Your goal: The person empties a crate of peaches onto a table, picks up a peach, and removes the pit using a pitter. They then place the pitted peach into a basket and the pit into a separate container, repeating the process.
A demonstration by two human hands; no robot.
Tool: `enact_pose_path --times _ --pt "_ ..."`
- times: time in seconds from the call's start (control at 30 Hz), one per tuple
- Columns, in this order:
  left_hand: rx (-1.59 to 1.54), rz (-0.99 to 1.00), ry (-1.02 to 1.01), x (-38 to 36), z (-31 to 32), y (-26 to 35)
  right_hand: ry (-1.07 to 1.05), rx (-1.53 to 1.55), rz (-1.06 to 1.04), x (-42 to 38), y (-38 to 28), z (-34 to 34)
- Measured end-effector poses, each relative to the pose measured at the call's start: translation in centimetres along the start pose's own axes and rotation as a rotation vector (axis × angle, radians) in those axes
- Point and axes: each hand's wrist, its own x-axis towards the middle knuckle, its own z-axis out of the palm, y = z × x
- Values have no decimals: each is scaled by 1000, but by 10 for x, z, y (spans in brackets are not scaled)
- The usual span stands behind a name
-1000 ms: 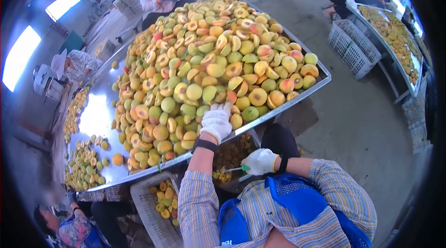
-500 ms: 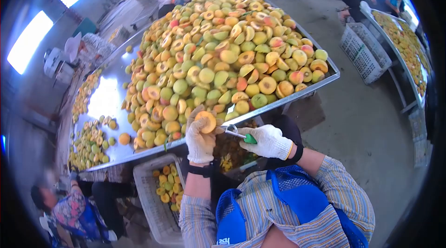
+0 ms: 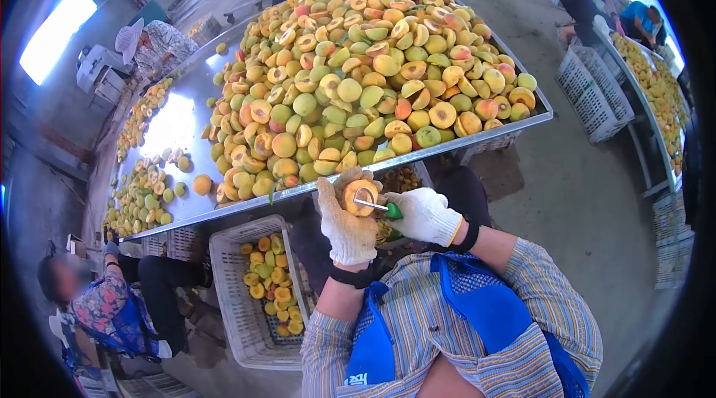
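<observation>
My left hand [image 3: 346,223], in a white knit glove, holds a halved peach [image 3: 359,193] cut face up in front of my chest. My right hand [image 3: 425,215], gloved too, grips a green-handled pitting tool [image 3: 377,207] whose metal tip is pressed into the peach half's centre. Both hands hover just below the near edge of a steel table [image 3: 179,200] heaped with a large pile of halved and whole peaches [image 3: 358,77].
A white plastic crate [image 3: 231,293] holding peach halves stands on the floor at my lower left. Another crate of fruit [image 3: 403,178] sits under the table edge. Other people work around the table and at a second table [image 3: 656,92] on the right. White crates [image 3: 597,92] stand between.
My left hand picked a peach half off the pile and drew it back to my chest. My right hand rose with the tool and put its tip into the peach.
</observation>
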Motion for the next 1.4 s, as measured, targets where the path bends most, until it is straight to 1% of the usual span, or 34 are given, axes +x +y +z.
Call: enact_pose_path --times 0.1,0.2,0.23,0.27,0.3,0.33,0.37,0.4,0.47,0.5,0.53,0.57,0.6,0.63,0.67,0.7,0.73,0.8,0.83,0.87,0.93,0.97,1.0,1.07,1.13,1.17,1.2,1.23,1.27,1.3,1.33,1.37,1.4 --pt "-21 34 -25 1 -5 -7 -43 -14 -36 6 10 5" --pt "16 45 10 0 -6 -14 -39 -79 -77 11 20 1" --pt "65 49 49 0 -5 -16 -19 -134 -124 17 30 8" --pt "113 55 86 1 -4 -18 -22 -132 -119 15 28 9" --pt "196 92 52 -1 -3 -19 -75 -102 -73 15 25 11" --pt "195 91 52 -1 -2 -19 -125 -74 -30 16 22 11" --pt "207 73 51 -1 -1 -18 -141 51 37 8 15 13" --pt "219 53 51 -2 -2 -18 -72 86 -62 9 22 29" --pt "219 71 42 -2 -5 -20 -145 -76 -67 14 24 27" --pt "217 95 29 -2 -5 -19 -143 -77 -69 14 19 24" --pt "217 95 30 -2 -6 -19 -137 -43 -23 11 15 21" --pt "289 143 -5 -3 -2 -16 -131 -12 23 7 11 17" --pt "357 193 -43 -3 4 -13 -180 201 -58 -3 9 10" --pt "348 195 -46 -4 9 -10 -245 376 -109 -8 10 16" --pt "229 88 -70 -5 14 -7 -314 550 -158 -8 12 21" --pt "111 -17 -93 -4 16 -5 -256 412 -180 -2 16 23" --pt "103 -15 -86 -2 16 -2 -264 408 -180 0 23 23" --pt "58 -145 -263 6 16 2 -354 214 -32 5 16 -2" --pt "-37 -202 -424 14 13 1 -264 359 -204 9 44 30" --pt "-48 -188 -419 17 11 -1 -276 348 -213 11 53 39" --pt "71 -333 -490 21 9 1 -185 500 -447 18 64 48" --pt "286 -352 -340 11 22 9 -114 212 -564 29 77 52" --pt "349 -320 -341 8 22 9 -217 -39 -448 24 59 24" --pt "279 -322 -260 4 22 14 -398 -58 -519 28 55 18" --pt "165 -142 -242 -1 19 19 -654 868 -321 10 26 8" --pt "165 27 -174 8 8 18 -782 886 -163 12 16 14" --pt "170 140 65 10 2 27 -777 811 -149 15 10 16" --pt "69 179 135 16 -17 43 -697 528 -183 20 5 14" --pt "135 294 214 23 -47 60 -606 246 -212 25 1 9" --pt "404 600 410 44 -104 72 -534 46 -267 40 27 36" --pt "490 405 389 7 -89 106 -410 -95 -318 45 46 43" --pt "875 499 491 2 -100 124 -474 -226 -162 45 44 30" --pt "1632 310 650 2 -112 146 -433 -382 -112 44 42 25"
